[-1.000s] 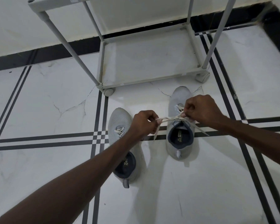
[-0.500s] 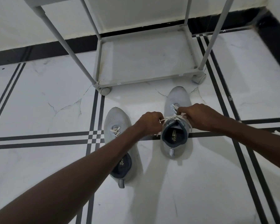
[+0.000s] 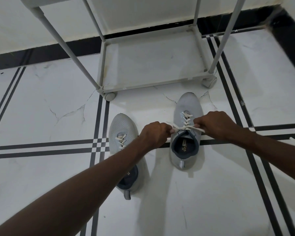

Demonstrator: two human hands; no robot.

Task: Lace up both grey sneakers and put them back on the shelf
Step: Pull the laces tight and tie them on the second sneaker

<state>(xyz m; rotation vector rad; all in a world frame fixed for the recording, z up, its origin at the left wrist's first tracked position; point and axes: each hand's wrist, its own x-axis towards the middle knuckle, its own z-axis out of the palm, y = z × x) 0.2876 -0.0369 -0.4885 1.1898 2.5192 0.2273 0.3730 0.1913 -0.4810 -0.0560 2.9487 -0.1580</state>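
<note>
Head camera, looking down at my two bare arms reaching toward a pair of grey sneakers on a white marble floor (image 3: 41, 103) crossed by black stripes. Gold print sits on the dark insole of the right sneaker (image 3: 186, 133); I can make out a small logo and letters that look like "ADVANCE", though the rest is too small to read. The left sneaker (image 3: 121, 132) shows only a fragment of the same gold print, half hidden under my forearm.

My left hand (image 3: 154, 135) has its fingers curled, pinching one end of the white lace (image 3: 184, 127) just left of the right sneaker's opening. My right hand (image 3: 215, 124) pinches the other end just right of it. The lace runs taut between both hands, crossing directly above the tongue at the top eyelets. The left sneaker lies beside and slightly nearer me, its lace threaded partway up.

Beyond both toes stands a white wheeled shelf (image 3: 153, 83), its bottom tier against the wall.
</note>
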